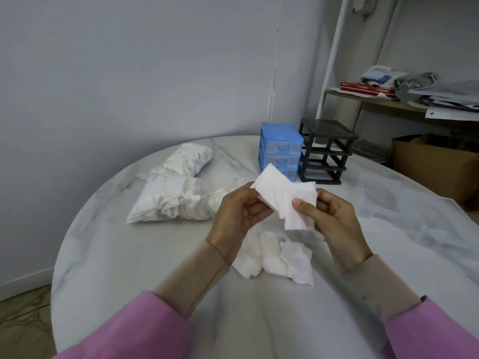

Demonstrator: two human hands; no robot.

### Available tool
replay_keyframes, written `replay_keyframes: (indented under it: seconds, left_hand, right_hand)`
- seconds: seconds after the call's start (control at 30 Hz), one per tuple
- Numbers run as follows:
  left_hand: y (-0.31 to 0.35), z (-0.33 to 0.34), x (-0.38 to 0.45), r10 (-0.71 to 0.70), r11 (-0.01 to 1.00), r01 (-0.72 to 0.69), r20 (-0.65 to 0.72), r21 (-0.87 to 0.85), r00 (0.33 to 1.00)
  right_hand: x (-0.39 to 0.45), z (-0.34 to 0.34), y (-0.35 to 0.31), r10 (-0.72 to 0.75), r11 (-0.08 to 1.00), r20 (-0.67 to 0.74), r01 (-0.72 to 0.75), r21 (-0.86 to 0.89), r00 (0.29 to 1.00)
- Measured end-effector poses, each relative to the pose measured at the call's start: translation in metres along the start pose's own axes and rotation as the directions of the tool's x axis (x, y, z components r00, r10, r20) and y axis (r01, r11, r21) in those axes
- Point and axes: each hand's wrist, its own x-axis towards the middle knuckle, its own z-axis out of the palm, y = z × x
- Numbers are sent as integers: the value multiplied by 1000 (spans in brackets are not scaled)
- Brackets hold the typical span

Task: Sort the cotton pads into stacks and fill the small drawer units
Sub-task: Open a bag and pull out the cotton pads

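Your left hand pinches the upper-left end of the cotton pads; your right hand clamps thumb and fingers on their lower-right end. They slant between your hands above the loose pile on the bench, with the blue drawer unit just beyond.

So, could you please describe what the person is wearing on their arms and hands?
Both hands, the left hand and the right hand, are bare, with no gloves or rings visible. Each forearm has a snug beige inner sleeve to the wrist, under a loose pink outer sleeve.
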Motion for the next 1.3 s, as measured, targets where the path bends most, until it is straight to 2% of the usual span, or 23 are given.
replay_keyframes:
  seconds: [0.1, 0.23, 0.4, 0.53, 0.7, 0.83, 0.97, 1.3]
  left_hand:
    - [2, -1, 1, -34, 996, 34, 1, -86, 999]
    - [-3, -2, 0, 86, 990, -82, -29, 112, 996]
    - [-7, -8, 3, 194, 967, -166, -142, 193, 971]
    - [-9, -9, 3, 260, 930, -210, -135, 301, 956]
    - [-9, -5, -1, 207, 901, -177, -34, 396, 978]
    - [-8, -4, -2, 184, 903, -165, -11, 397, 983]
    - [-8, -3, -3, 155, 896, -142, 3, 422, 988]
    - [-8, 0, -6, 125, 890, -137, 55, 435, 991]
  right_hand:
    - [0, -1, 0, -1, 1000, -8, 1, 15, 1000]
    - [-1, 1, -1, -18, 1000, 11, 18, 17, 1000]
    - [0, -3, -4, -106, 994, -13, 107, 27, 994]
    - [1, -5, -7, -148, 989, 26, 147, 17, 989]
    - [3, -9, -8, -166, 979, 106, 177, -97, 980]
    - [5, -15, -11, -172, 956, 212, 214, -198, 962]
    - [3, -17, -10, -208, 908, 258, 285, -307, 943]
    - [2, -15, -7, -267, 896, 198, 319, -308, 943]
